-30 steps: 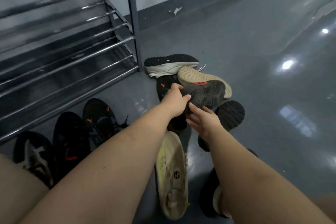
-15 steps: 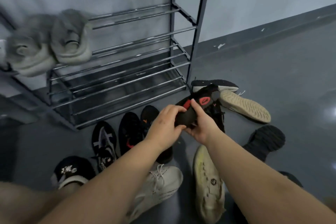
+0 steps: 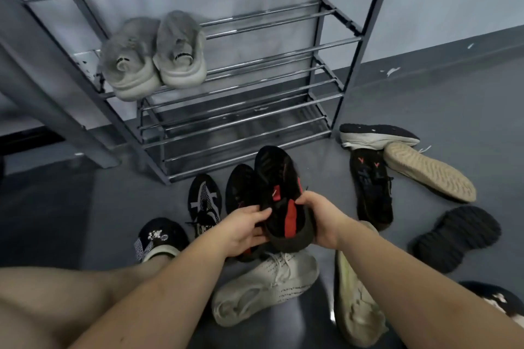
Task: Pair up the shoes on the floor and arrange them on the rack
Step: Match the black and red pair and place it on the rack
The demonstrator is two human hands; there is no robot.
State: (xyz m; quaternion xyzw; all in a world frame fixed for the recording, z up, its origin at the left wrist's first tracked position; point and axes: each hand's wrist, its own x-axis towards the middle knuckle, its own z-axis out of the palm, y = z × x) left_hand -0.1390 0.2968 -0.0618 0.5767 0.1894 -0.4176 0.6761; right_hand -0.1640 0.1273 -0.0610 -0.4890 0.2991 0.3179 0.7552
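Now both hands, left hand (image 3: 246, 231) and right hand (image 3: 321, 222), each clamp a grip on the black-and-red shoe (image 3: 279, 198), above the floor (image 3: 425, 105), near the rack (image 3: 326, 73).

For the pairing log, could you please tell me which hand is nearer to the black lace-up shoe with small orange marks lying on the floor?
Right. The right hand grips the black-and-red shoe just left of that black lace-up shoe; the left hand holds the far side, farther away.

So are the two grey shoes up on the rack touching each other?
Touching. The head view shows the left grey shoe pressed against the right grey shoe, no gap along their inner sides.
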